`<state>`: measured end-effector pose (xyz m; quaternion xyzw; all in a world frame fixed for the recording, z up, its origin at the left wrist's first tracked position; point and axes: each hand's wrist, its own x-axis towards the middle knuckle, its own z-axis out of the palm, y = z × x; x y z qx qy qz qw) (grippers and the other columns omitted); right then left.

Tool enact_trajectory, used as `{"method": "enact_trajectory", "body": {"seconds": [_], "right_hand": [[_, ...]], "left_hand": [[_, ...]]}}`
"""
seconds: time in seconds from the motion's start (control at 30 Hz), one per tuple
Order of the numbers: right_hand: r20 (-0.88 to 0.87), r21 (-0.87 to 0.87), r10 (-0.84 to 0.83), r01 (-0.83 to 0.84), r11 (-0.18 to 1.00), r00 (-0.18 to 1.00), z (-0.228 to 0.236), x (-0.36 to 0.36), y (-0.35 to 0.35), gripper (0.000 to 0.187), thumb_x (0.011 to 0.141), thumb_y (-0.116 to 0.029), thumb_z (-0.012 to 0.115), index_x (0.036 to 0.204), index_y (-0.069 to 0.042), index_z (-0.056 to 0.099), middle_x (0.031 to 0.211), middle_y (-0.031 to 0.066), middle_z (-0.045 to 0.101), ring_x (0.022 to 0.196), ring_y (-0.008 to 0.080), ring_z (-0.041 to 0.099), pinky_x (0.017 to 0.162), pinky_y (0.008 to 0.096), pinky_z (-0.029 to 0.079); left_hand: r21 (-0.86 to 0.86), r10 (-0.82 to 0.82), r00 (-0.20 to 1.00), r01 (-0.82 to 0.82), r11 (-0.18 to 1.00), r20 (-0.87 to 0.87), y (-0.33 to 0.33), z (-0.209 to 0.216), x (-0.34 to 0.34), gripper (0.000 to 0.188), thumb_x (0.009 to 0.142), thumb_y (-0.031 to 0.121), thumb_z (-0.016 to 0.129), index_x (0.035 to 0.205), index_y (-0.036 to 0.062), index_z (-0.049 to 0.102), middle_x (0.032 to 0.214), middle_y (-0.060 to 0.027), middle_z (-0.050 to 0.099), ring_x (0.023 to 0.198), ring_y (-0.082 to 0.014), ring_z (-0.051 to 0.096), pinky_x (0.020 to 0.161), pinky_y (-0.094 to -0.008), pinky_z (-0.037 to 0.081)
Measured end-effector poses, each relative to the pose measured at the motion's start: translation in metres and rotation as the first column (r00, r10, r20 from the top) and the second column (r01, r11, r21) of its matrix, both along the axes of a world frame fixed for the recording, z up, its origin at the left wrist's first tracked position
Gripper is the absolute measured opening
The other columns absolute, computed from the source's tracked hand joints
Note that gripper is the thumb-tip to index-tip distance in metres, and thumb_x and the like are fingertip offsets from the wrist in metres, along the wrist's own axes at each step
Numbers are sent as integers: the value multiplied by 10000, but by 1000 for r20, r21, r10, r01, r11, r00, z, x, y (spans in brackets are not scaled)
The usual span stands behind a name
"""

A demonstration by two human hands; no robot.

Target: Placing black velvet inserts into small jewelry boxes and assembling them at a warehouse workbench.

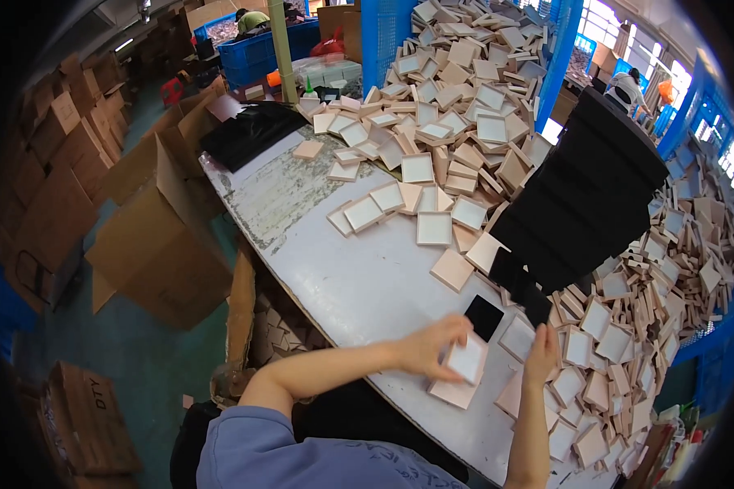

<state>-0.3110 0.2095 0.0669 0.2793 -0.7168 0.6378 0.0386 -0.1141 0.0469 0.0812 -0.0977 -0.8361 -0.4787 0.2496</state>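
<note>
My left hand (434,349) is closed on a small pale-pink box half with a white inside (468,359), tilted over the table. Beneath it lies another pink box piece (455,394). My right hand (543,355) is raised to its right, fingers pinched at the lower end of a thin black square pad (536,304). A second black pad (484,316) lies flat on the white table (334,285), just beyond my left hand. Between my hands and a little farther off, an open box half (516,337) rests white side up.
Loose pink box pieces (491,128) are heaped at the far side and on the right (597,319). A tall black stack (587,191) leans over the right heap. Black plastic (251,134) lies at the far left corner; a cardboard carton (163,228) stands left. Other people (628,88) work farther back.
</note>
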Motion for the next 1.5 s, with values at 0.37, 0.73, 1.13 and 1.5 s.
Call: {"method": "enact_trajectory", "body": {"seconds": [0.37, 0.73, 1.13, 1.5], "right_hand": [[-525, 718, 721, -219, 661, 453, 42, 86, 52, 200, 623, -105, 583, 814, -117, 637, 731, 15, 521, 670, 195, 496, 639, 334, 387], [-453, 506, 599, -363, 783, 660, 44, 86, 57, 274, 664, -73, 643, 935, -39, 616, 852, 67, 613, 768, 253, 576, 737, 351, 437], [-316, 834, 421, 37, 551, 850, 21, 41, 118, 634, 523, -259, 793, 1043, -29, 513, 1140, 128, 499, 1084, 304, 434, 961, 461, 279], [-214, 629, 566, -332, 703, 796, 50, 59, 65, 658, 543, -294, 767, 1067, -15, 485, 1053, 170, 513, 968, 353, 500, 829, 389, 425]], "left_hand": [[27, 71, 985, -76, 997, 156, 40, -47, 9, 1111, 610, 317, 786, 1400, 0, 71, 1189, -244, 422, 1055, -400, 446, 931, -404, 365], [-132, 119, 986, -103, 986, 115, 34, -21, 9, 910, 554, 387, 805, 1301, 49, 408, 1206, -169, 449, 1091, -335, 443, 936, -410, 341], [-294, 95, 989, -57, 954, 116, 47, -26, 22, 680, 654, 332, 748, 1226, 76, 486, 1288, -213, 353, 1171, -373, 359, 962, -437, 302], [-370, 37, 981, 37, 928, 191, 40, -16, 23, 737, 669, 304, 741, 1281, 107, 381, 1303, -233, 325, 1155, -395, 368, 957, -450, 293]]}}
